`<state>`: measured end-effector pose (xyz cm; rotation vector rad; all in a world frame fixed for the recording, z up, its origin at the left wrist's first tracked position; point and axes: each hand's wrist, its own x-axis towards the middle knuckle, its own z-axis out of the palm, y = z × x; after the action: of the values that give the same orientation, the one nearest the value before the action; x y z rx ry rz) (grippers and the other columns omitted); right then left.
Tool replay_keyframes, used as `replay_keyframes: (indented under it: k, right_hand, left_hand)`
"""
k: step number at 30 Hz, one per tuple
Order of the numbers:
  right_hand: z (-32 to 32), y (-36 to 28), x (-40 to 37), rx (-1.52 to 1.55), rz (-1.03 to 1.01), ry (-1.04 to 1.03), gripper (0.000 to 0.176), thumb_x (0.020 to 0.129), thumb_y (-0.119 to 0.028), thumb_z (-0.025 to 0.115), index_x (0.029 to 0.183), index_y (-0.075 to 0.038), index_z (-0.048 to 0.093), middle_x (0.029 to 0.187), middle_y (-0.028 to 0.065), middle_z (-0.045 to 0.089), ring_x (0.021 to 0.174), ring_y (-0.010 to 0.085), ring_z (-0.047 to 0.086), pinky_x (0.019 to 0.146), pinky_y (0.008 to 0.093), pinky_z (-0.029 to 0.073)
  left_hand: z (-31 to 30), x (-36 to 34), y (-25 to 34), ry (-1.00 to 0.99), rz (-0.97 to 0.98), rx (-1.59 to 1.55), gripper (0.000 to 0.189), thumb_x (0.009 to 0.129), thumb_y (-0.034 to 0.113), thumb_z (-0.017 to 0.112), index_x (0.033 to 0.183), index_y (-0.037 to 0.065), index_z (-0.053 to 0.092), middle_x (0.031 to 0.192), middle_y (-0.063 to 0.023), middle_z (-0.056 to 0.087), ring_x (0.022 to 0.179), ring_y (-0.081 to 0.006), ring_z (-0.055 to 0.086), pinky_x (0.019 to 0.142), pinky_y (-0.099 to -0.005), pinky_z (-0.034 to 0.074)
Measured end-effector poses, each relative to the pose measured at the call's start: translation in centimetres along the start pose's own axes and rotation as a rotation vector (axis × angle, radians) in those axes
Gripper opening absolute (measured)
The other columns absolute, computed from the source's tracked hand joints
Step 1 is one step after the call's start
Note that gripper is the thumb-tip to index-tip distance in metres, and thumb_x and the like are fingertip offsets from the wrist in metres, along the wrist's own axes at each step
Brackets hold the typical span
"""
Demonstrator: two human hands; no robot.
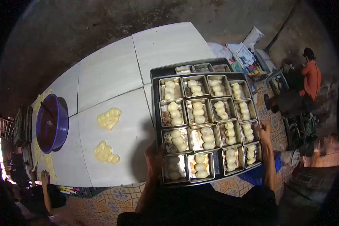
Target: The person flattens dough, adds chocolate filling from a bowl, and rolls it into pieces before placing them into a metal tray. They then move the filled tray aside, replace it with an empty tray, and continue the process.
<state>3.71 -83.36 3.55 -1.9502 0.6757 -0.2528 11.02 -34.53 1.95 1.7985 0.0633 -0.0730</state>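
I hold a dark baking tray [217,165] in front of me, with my left hand [154,156] closed on its left edge and my right hand [264,134] closed on its right edge. Rows of metal loaf tins [196,148] stand on it. In each tin lies a row of pale dough balls [198,112]. Beyond it, partly hidden, another dark tray [164,71] carries more tins [203,68] on the table. To the left, two clumps of dough, one farther [109,118] and one nearer [106,152], lie on the white table [113,75].
A purple basin [63,126] stands at the table's left end beside smeared dough [47,165]. Another person's hand [45,178] shows at lower left. A person in orange [312,80] is at the right. Papers and bags [243,54] lie beyond the table; a blue bag [256,173] is below the tray.
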Motion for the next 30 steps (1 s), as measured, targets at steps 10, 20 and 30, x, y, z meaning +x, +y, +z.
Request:
replay_keyframes:
  k: [10,20,30]
  right_hand:
    - [-7.6,9.9,-13.4,0.017,-0.053,0.330,0.017,0.083,-0.009,0.062,0.098,0.001,0.060,0.083,0.0005,0.057,0.077,0.0126,0.051,0.074,0.0280,0.042]
    - [-16.2,14.3,-22.0,-0.183,0.170,0.305,0.043,0.082,-0.011,0.067,0.117,0.005,0.049,0.113,0.0113,0.055,0.098,0.0215,0.053,0.089,0.0326,0.043]
    - [-11.2,13.9,-13.4,-0.082,-0.060,0.040,0.014,0.076,-0.013,0.067,0.078,0.000,0.062,0.072,-0.0014,0.058,0.067,0.0087,0.049,0.061,0.0274,0.040]
  left_hand:
    - [2.2,-5.9,0.0,-0.203,0.126,0.006,0.017,0.085,0.007,0.057,0.098,-0.004,0.060,0.079,-0.0092,0.059,0.073,-0.0166,0.053,0.069,-0.0319,0.045]
    - [6.4,-12.3,-5.6,-0.348,0.058,-0.458,0.017,0.091,0.001,0.053,0.107,-0.004,0.056,0.120,-0.0143,0.051,0.095,-0.0140,0.049,0.082,-0.0261,0.038]
    - [6.1,-15.1,-9.6,-0.120,0.096,-0.427,0.029,0.087,0.004,0.059,0.066,0.005,0.039,0.073,-0.0014,0.044,0.070,-0.0097,0.039,0.063,-0.0242,0.033]
